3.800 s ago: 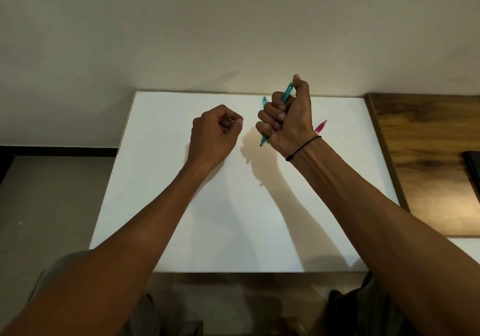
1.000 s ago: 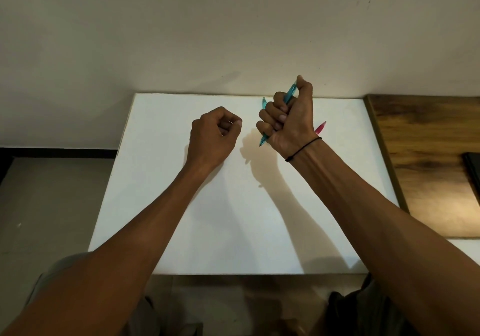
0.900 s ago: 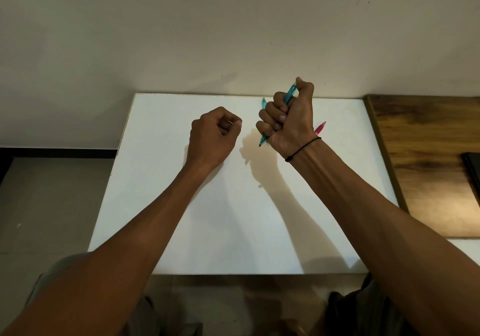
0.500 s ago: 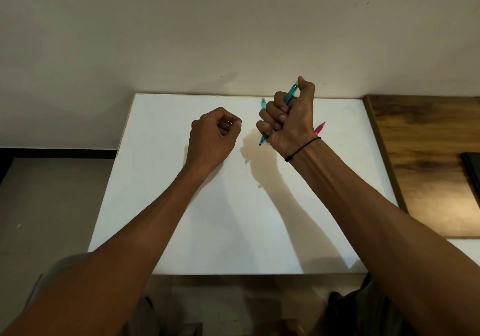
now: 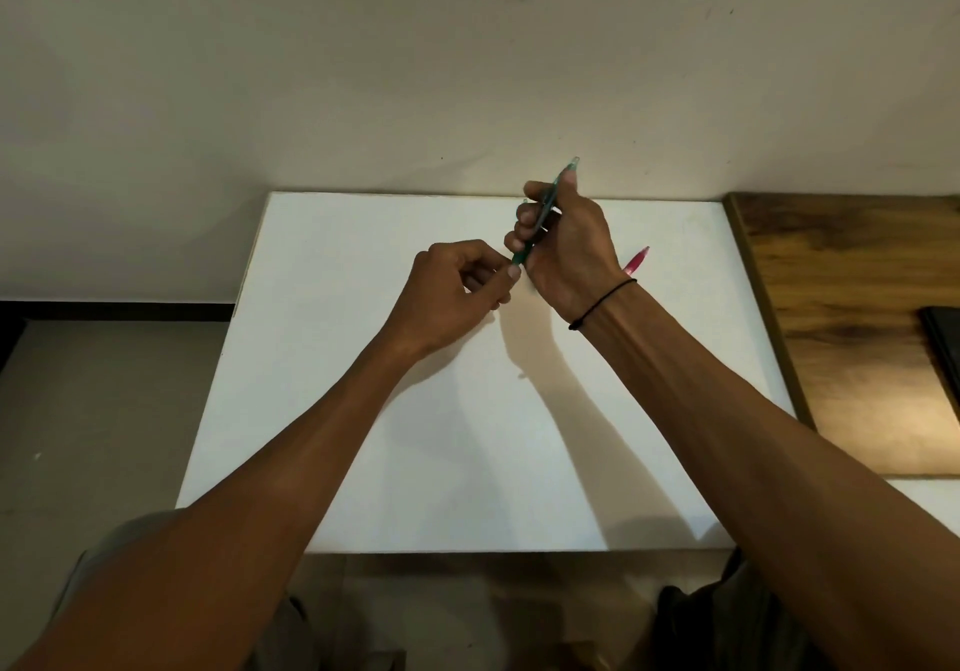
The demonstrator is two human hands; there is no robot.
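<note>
1. Right hand (image 5: 569, 249), upper centre of frame: fingers curled tight round a teal pen (image 5: 565, 177), back of the hand toward the camera.
2. Teal pen is tilted. Its top end sticks out above the fist toward the upper right, and its lower end comes out at the lower left of the fist. It is held up off the table.
3. Left hand (image 5: 452, 294), just left of the right hand: fingers curled in, thumb tip (image 5: 514, 271) touching the pen's lower end. Can't tell if it actually pinches the pen.
4. Black wristband (image 5: 602, 304) on the right wrist.
5. Pink pen (image 5: 636, 261) pokes out to the right from behind the right wrist. Can't tell if it is held or lying on the table.
6. White table (image 5: 363, 410) under both forearms, filling the middle of the frame, with arm shadows on it.
7. Wooden top (image 5: 857, 358) butts against the table's right edge, with a dark flat thing (image 5: 943, 348) at the far right, cut off by the frame.
8. Plain wall (image 5: 363, 73) across the top.
</note>
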